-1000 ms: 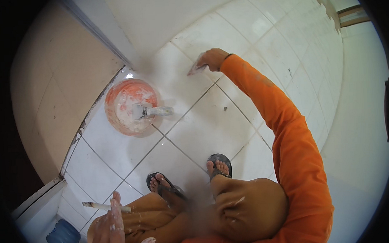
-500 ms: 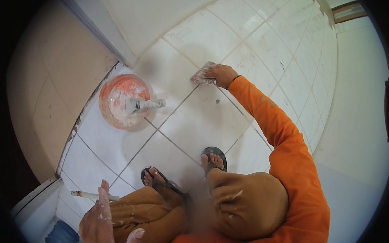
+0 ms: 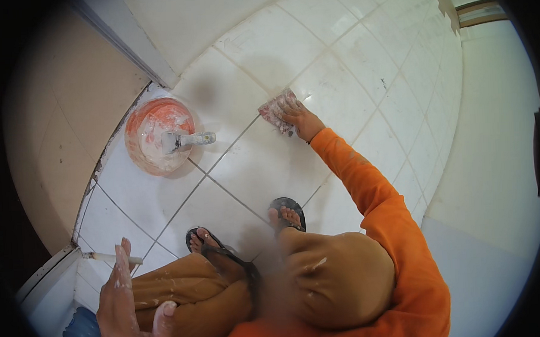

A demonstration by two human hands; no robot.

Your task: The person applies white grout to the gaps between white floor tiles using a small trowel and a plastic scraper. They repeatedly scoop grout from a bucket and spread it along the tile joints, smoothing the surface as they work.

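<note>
My right hand (image 3: pixel 303 122) lies over a pinkish-red rag (image 3: pixel 273 108) caked with white paste, pressing it to the white tile floor (image 3: pixel 252 163). The rag sits where dark tile joints meet, and its edge shows past my fingers. Low on the left, my left hand (image 3: pixel 128 301) is raised beside my knee with a cigarette (image 3: pixel 112 258) between its fingers; white smears mark its skin. A round orange-red tub (image 3: pixel 136 123) with whitish paste stands left of the rag. Across its rim rests a putty knife (image 3: pixel 187 139), its handle pointing right.
My sandalled feet (image 3: pixel 287 213) are on the tiles near the rag. A white door frame (image 3: pixel 126 45) and a beige-tiled floor (image 3: pixel 63 135) lie to the left. A blue plastic bottle (image 3: pixel 81 333) is at the lower left. A pale wall (image 3: pixel 492 147) runs along the right.
My right hand has drawn the rag slightly nearer and to the right, and its fingers now lie flatter over it. My left hand still holds the cigarette. The view has shifted a little.
</note>
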